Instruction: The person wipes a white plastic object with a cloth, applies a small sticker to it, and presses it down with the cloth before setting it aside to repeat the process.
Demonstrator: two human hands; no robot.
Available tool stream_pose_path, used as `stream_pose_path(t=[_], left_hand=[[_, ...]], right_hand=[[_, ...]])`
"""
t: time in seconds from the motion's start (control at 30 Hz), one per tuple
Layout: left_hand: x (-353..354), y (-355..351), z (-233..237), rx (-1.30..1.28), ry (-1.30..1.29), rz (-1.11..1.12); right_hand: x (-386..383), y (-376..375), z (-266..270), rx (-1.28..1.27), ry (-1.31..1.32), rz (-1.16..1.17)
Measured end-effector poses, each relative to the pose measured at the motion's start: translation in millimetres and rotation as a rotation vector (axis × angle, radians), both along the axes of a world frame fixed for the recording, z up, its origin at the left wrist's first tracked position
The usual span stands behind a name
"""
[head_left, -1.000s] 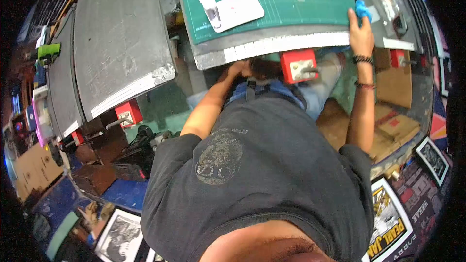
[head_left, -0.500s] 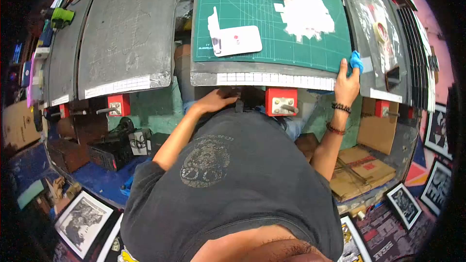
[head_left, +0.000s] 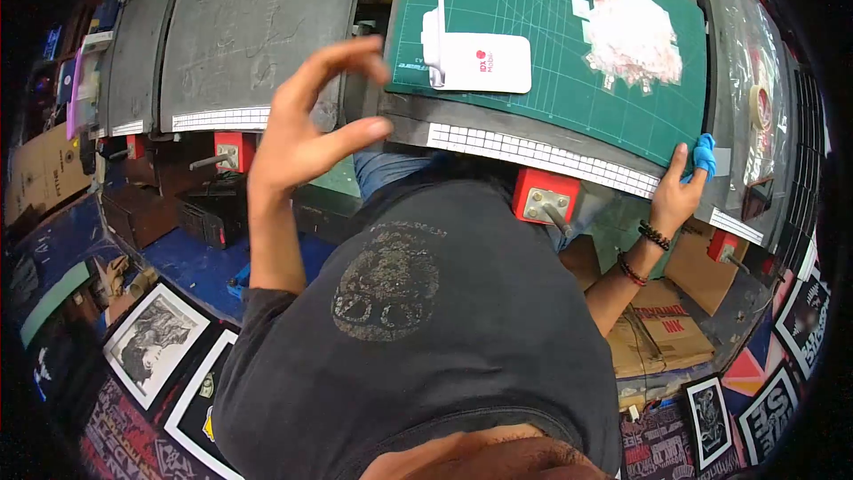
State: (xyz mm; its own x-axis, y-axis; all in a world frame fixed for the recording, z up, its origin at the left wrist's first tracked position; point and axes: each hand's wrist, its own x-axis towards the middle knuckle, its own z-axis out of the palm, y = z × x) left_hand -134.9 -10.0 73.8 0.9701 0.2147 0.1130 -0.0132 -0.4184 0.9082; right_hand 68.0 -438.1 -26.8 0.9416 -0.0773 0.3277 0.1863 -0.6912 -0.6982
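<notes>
Cloth [head_left: 705, 154], blue, is pinched in the fingers of the right hand [head_left: 673, 200] at the lower right corner of the green mat [head_left: 551, 53], in the gap beside the next board [head_left: 742, 53]. The thumb is laid up along the mat edge. The left hand [head_left: 298, 138] is held up in the air, empty, fingers spread and curled, near the mat's lower left corner. A white card [head_left: 484, 62] and a bag pile [head_left: 635, 36] are seen on the mat. A red clamp [head_left: 544, 196] is fixed under the front edge.
</notes>
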Motion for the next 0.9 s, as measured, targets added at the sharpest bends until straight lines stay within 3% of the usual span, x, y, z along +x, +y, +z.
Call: stream_pose_path(t=[0.03,0.13,0.3,0.43,0.6,0.67,0.77,0.8,0.87,0.9], left_hand=[[12.3,-0.6,-7.4,0.175,-0.021,0.005],[35.9,-13.0,-22.7,0.313,-0.057,-0.030],[60.9,-15.6,-48.2,0.279,-0.094,-0.039],[74.4,-11.3,-62.4,0.543,-0.194,-0.088],[83.3,-37.1,-66.5,0.627,-0.131,0.094],[87.4,-43.2,-72.4,0.648,-0.197,0.107],[93.4,-45.5,-80.5,0.630,-0.261,0.112],[93.7,-46.8,-79.0,0.622,-0.262,0.105],[92.5,-49.0,-71.5,0.598,-0.299,0.120],[90.9,-49.7,-71.0,0.594,-0.302,0.115]], right_hand=[[-0.4,0.8,1.9,-0.012,0.007,-0.007],[-2.0,1.0,3.6,-0.038,0.005,0.000],[1.3,0.2,2.5,-0.072,-0.003,-0.017],[2.8,-0.3,1.2,-0.184,-0.050,-0.044],[-4.3,17.6,24.5,-0.445,-0.380,-0.091],[-4.3,31.7,41.1,-0.377,-0.418,-0.006],[-13.4,63.1,72.2,-0.323,-0.169,0.312],[-14.3,73.6,77.5,-0.330,-0.166,0.305],[-14.5,96.2,84.2,-0.226,-0.051,0.680],[-19.8,109.3,89.9,-0.229,-0.051,0.674]])
